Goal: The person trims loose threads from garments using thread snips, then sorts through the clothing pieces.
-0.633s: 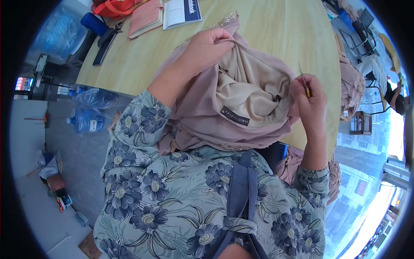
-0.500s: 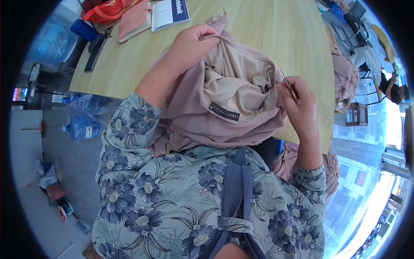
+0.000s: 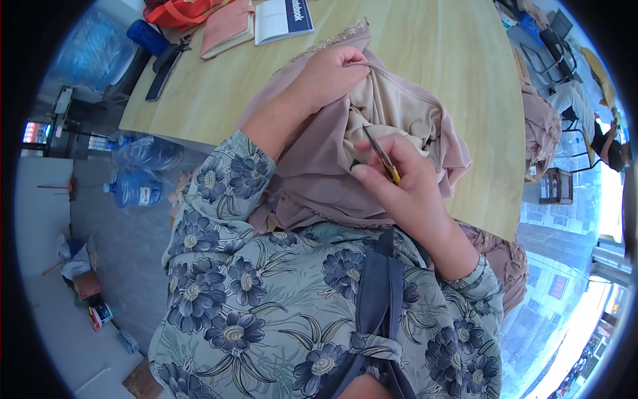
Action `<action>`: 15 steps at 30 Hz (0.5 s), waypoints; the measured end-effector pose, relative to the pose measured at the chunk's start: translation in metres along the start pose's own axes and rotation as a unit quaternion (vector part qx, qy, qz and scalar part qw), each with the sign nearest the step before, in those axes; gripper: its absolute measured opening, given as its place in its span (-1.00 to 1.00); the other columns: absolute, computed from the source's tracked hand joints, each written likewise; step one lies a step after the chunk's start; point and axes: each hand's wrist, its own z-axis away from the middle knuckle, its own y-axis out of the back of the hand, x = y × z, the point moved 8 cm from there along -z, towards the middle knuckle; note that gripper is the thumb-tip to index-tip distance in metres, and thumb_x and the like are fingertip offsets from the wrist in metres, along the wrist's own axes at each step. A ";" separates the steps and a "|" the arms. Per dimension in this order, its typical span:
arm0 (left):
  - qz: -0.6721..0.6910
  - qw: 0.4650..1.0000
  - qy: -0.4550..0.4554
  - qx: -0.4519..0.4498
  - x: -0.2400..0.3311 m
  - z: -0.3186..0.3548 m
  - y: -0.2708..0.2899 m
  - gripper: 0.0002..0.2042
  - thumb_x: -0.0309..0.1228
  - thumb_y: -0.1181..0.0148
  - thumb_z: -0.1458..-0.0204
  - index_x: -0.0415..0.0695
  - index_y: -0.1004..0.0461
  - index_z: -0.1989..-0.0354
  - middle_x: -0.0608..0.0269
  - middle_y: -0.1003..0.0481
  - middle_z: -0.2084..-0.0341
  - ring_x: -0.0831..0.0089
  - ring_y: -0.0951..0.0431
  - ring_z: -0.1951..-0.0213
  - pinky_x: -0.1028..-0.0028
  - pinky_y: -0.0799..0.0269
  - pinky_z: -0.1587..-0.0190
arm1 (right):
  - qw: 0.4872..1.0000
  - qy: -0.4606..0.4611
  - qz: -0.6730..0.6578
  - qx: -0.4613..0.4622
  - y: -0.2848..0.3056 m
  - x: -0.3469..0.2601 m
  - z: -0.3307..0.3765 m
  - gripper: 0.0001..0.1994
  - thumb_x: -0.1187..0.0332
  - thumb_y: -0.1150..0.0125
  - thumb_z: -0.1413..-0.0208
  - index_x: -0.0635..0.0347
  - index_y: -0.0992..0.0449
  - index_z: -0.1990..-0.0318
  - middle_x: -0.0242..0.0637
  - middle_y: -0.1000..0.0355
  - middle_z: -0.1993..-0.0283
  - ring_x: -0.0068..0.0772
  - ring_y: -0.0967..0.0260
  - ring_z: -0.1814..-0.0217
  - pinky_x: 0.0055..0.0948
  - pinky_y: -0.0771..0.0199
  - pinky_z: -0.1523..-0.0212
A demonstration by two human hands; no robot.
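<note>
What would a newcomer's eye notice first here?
Probably the dusty-pink garment with its shiny beige lining, central, over the wooden table's near edge. The left hand grips its upper edge, while the right hand holds a pointed metal tool over it. A red bag stands out at the table's far left.

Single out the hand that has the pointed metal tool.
The right hand, over the pink garment, holds the pointed metal tool. The left hand pinches the garment's edge farther from the body, with no tool visible.

1 head-worn fisheye looks down at the garment point(image 3: 312, 163) from close above.
</note>
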 end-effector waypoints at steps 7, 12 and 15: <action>0.239 0.965 0.100 -0.052 -0.011 0.019 -0.007 -0.88 -0.44 -0.08 0.00 -0.16 -0.42 0.30 0.39 -0.44 0.44 0.67 -0.42 0.41 0.65 -0.36 0.38 | 0.973 -0.100 -0.190 0.086 -0.015 0.020 -0.028 -0.75 0.41 -0.27 0.07 0.26 -0.27 0.37 -0.45 -0.27 0.48 -0.70 -0.25 0.51 -0.57 -0.31 0.49; 0.315 0.940 0.107 -0.074 -0.011 0.031 -0.003 -0.87 -0.47 -0.06 0.00 -0.16 -0.40 0.27 0.36 -0.44 0.43 0.62 -0.45 0.43 0.64 -0.38 0.39 | 0.993 -0.055 -0.062 0.084 -0.019 0.024 -0.038 -0.68 0.31 -0.32 0.11 0.24 -0.25 0.39 -0.33 -0.32 0.56 -0.55 -0.28 0.57 -0.50 -0.33 0.53; 0.314 0.942 0.112 -0.048 -0.005 0.034 -0.006 -0.87 -0.49 -0.05 0.01 -0.16 -0.38 0.26 0.36 -0.43 0.45 0.61 -0.46 0.42 0.62 -0.40 0.36 | 0.986 0.010 0.104 0.127 -0.012 0.013 -0.039 -0.64 0.23 -0.32 0.13 0.22 -0.26 0.37 -0.21 -0.34 0.57 -0.29 -0.32 0.59 -0.40 -0.36 0.51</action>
